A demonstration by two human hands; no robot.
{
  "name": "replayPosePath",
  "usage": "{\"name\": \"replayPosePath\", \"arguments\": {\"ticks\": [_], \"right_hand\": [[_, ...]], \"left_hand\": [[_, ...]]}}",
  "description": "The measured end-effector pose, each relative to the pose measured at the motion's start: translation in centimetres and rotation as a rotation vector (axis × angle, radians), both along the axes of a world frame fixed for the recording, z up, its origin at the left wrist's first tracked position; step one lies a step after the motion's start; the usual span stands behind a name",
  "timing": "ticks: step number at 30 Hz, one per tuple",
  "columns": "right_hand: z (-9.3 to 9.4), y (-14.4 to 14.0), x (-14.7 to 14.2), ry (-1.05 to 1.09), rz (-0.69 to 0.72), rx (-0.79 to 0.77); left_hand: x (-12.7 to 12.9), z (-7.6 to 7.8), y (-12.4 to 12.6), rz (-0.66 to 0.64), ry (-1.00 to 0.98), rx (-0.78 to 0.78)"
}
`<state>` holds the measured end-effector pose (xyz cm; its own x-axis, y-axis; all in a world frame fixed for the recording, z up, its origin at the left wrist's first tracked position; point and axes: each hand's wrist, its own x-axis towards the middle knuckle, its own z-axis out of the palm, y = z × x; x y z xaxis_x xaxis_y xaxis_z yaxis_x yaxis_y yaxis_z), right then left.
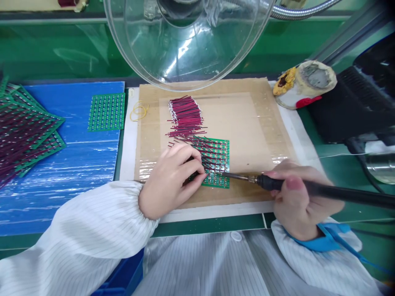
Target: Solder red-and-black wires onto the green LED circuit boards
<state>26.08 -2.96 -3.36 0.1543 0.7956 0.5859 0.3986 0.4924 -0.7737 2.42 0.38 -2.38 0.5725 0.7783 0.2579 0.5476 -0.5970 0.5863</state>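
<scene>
On the cardboard sheet lies a green circuit board (222,164) with rows of dark red wires running leftward from it. My left hand (175,176) rests over the board's left part, thumb and forefinger pinched together at a thin wire whose end is hard to make out. From the right, my right hand (304,197) grips the black handle of a soldering iron (262,181). The iron's tip touches or nearly touches the board close to my left fingertips. Just beyond the board is a bundle of cut red wires (187,113) with pale ends.
A blue board (83,172) at left carries a single green panel (107,111) and a pile of wired panels (27,127). A clear round hood (188,53) hangs above the back. A tin (305,84) with yellow sponge stands back right near a black device (342,98).
</scene>
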Motion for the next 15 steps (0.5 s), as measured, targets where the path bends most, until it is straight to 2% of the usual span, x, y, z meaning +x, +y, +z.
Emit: {"name": "replayPosePath", "arguments": {"ticks": [4, 6, 11, 15], "right_hand": [[0.1, 0.1, -0.3, 0.079, -0.117, 0.030], [0.0, 0.0, -0.2, 0.090, -0.164, 0.007], [-0.4, -0.3, 0.3, 0.119, -0.223, -0.021], [-0.7, -0.5, 0.5, 0.113, -0.277, -0.071]], "left_hand": [[-0.2, 0.8, -0.2, 0.002, 0.047, 0.024], [-0.5, 1.6, 0.7, 0.003, 0.081, 0.032], [-1.4, 3.2, 6.1, 0.095, 0.099, 0.089], [-1.3, 2.5, 9.4, 0.081, 0.271, 0.050]]}}
